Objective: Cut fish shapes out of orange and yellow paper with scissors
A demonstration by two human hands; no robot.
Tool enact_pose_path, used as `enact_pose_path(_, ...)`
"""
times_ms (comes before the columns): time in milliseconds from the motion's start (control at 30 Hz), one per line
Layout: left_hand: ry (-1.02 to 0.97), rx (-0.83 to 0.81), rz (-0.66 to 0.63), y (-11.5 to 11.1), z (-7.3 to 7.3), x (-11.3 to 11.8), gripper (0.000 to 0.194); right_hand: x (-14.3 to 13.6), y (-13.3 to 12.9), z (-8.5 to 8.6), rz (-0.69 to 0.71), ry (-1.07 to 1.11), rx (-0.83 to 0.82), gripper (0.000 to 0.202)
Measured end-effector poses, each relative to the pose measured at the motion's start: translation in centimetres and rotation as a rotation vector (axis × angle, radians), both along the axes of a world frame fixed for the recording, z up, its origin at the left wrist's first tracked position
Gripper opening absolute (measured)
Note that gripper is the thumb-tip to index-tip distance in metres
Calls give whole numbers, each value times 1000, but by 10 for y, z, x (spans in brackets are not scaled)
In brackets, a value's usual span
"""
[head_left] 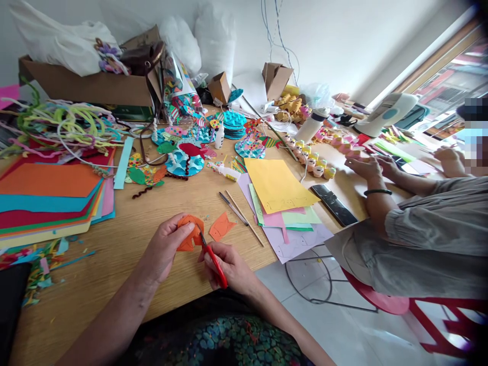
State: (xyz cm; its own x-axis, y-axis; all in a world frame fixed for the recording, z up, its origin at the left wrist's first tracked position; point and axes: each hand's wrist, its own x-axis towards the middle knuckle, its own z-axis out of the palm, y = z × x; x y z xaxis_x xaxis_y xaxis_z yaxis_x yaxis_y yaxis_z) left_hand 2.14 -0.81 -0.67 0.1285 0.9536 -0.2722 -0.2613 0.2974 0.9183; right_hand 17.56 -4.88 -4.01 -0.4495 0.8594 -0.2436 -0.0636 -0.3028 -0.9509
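My left hand (pixel 168 241) pinches a piece of orange paper (pixel 186 243) above the table's front edge, thumb on top. In my right hand (pixel 229 264) are red-handled scissors (pixel 215 267). Their dark blades meet the paper's right side, where a cut notch shows at the bottom. Just beyond the scissors an orange fish-shaped cutout (pixel 221 226) with drawn lines lies flat on the wood. Beside it rest a pen (pixel 232 208) and a thin wooden stick (pixel 246 219).
Stacked coloured paper (pixel 46 183) lies at left, with paper scraps (pixel 46 262) before it. Yellow paper (pixel 278 183) tops sheets at right, near a phone (pixel 333 205). Decorated paper crafts (pixel 186 160) and a glue bottle (pixel 219 137) stand behind. A co-worker's hands (pixel 368 168) work at right.
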Motion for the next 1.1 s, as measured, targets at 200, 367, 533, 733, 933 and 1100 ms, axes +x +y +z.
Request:
enact_pose_path(200,-25,-23,-3,-1,-1,0,14,-1,0,1,-4,-17,-9,48)
enact_pose_path(367,-28,-14,-12,-1,-3,-1,13,-1,0,2,-9,-18,-14,49)
enact_pose_path(533,16,3,-22,-2,-4,-2,13,0,0,3,-20,-29,-12,46)
enact_pose_path(733,100,67,-20,-2,-6,-3,14,-1,-1,1,-6,-15,6,48)
enact_pose_path(933,77,9,-22,-2,-6,0,15,1,-1,-1,-1,-32,8,48)
enact_pose_path(1100,58,-12,-27,-3,-5,0,16,2,-2,0,-1,-31,24,47)
